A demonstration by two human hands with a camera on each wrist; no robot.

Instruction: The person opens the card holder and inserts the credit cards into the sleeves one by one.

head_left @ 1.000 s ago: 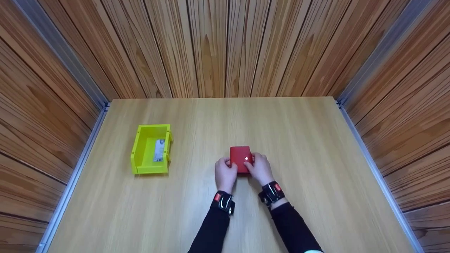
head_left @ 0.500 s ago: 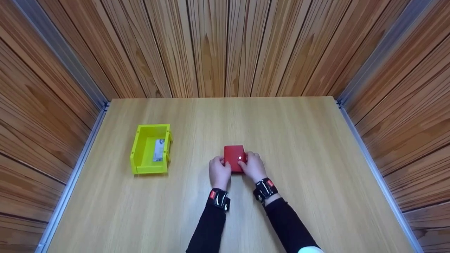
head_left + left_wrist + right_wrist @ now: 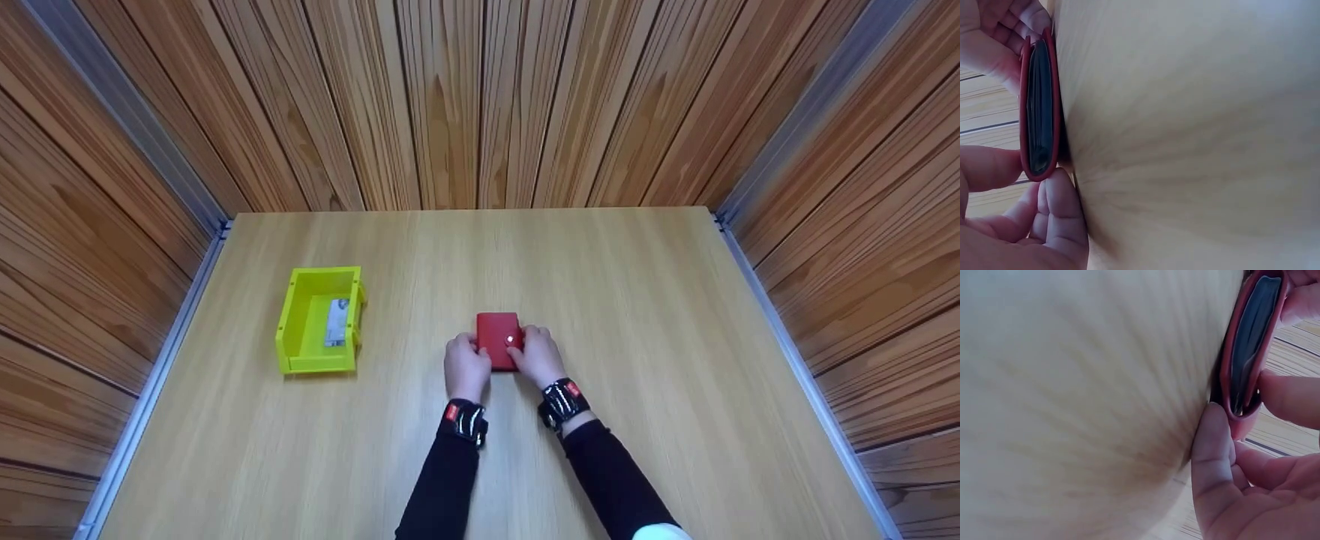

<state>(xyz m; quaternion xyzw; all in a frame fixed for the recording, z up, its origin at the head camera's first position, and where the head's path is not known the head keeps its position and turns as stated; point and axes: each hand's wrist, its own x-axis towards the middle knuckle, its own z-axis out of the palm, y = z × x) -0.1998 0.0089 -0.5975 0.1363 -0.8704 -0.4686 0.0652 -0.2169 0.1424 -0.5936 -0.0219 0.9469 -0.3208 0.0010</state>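
Note:
A small red card holder with a round snap button is closed between my two hands, at the middle of the table. My left hand pinches its left edge, thumb on top and fingers curled at the side. On the opposite edge, my right hand pinches it with the thumb beside the button. The left wrist view shows the holder's dark inner sleeves end-on between the red covers. In the right wrist view the curved flap side of the card holder lies between thumb and fingers, low against the tabletop.
To the left stands a lime-yellow open bin with a white label inside. The wooden tabletop is bounded by plank walls and metal rails at the sides.
Both hands have shifted a little to the left together with the card holder, mostly in the first half second. Their grip on it looks the same, and the bin stays put.

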